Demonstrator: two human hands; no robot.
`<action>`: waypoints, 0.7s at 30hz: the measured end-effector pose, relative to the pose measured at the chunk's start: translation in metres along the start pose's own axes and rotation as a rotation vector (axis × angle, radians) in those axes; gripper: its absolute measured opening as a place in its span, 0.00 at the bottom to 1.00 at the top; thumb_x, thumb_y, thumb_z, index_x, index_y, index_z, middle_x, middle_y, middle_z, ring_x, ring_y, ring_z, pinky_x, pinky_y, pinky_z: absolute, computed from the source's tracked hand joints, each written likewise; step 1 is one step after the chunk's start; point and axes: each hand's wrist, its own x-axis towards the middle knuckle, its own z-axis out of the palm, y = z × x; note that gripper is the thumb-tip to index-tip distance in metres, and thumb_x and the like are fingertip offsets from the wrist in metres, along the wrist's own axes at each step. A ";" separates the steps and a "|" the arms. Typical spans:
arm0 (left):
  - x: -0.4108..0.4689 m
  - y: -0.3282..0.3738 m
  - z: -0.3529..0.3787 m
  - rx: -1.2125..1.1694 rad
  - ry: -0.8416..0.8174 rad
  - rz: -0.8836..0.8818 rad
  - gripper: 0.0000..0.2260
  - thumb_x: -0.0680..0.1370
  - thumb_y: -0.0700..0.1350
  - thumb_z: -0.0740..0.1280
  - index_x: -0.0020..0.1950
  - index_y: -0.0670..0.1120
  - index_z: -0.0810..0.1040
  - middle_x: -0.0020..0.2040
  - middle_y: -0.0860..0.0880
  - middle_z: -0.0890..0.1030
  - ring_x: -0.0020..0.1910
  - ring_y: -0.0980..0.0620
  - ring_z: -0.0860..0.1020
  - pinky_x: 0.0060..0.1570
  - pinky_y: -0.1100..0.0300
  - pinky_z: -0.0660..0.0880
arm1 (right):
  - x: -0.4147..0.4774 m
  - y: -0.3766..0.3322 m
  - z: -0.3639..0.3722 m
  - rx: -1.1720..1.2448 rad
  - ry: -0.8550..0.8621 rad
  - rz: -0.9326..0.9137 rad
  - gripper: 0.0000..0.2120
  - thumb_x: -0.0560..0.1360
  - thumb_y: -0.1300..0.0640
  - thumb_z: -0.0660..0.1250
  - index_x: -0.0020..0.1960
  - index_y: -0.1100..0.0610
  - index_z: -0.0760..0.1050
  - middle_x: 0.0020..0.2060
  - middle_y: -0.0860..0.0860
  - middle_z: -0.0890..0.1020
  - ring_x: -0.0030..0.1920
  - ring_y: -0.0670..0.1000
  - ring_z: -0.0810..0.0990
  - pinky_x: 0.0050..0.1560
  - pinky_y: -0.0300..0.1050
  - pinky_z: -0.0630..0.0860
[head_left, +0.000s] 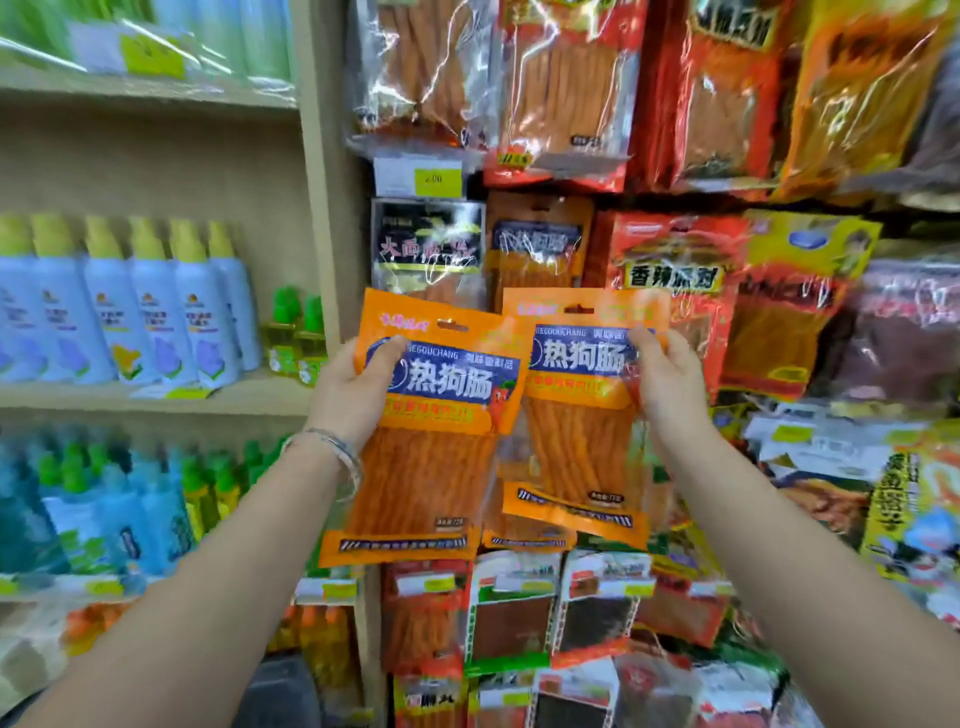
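Far left, a wooden shelf carries a row of blue spray bottles. Small green-capped bottles stand at its right end, by the upright post.

The left hand grips the left pack at its upper left edge. The thumb lies across the front on the blue label and the other fingers are hidden behind. There is a bracelet on that wrist. The pack is orange with a clear window of orange-red sticks, its top tilted a little to the right, and it is held in the air in front of the rack of hanging snacks.

The right pack is the same product, nearly upright and held slightly higher. The inner edges of the two packs meet or overlap, but which one is in front cannot be told. The right hand pinches its upper right edge, thumb on the front and fingers behind.

Behind the packs hang a black pack under a price tag and, further right, a red pack.

Step, as a judgement: both packs are in hand at the rack, mid-stocking or mid-picking, with neither on a peg. If they are to be hung, the next move calls for lining one pack's top slot up with a free peg, one pack at a time. No peg is visible here, so it would have to be found first.
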 end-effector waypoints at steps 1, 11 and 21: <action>0.008 0.005 0.005 -0.021 0.006 0.007 0.10 0.76 0.53 0.66 0.37 0.52 0.77 0.32 0.57 0.81 0.33 0.57 0.80 0.34 0.63 0.74 | 0.011 -0.003 0.002 0.017 0.010 -0.006 0.10 0.78 0.50 0.62 0.38 0.48 0.73 0.34 0.37 0.78 0.35 0.35 0.78 0.36 0.34 0.72; 0.073 0.026 0.042 -0.187 -0.020 0.073 0.10 0.74 0.51 0.68 0.33 0.52 0.80 0.34 0.53 0.83 0.33 0.54 0.82 0.31 0.60 0.78 | 0.113 -0.033 0.038 0.095 0.001 -0.046 0.09 0.79 0.54 0.60 0.41 0.52 0.73 0.37 0.45 0.78 0.32 0.38 0.76 0.29 0.29 0.70; 0.117 0.013 0.064 -0.283 -0.028 0.012 0.07 0.72 0.51 0.69 0.36 0.50 0.78 0.34 0.50 0.84 0.31 0.52 0.82 0.29 0.61 0.78 | 0.159 -0.018 0.066 0.098 0.031 -0.010 0.10 0.77 0.59 0.59 0.37 0.53 0.71 0.31 0.47 0.75 0.30 0.44 0.74 0.28 0.35 0.68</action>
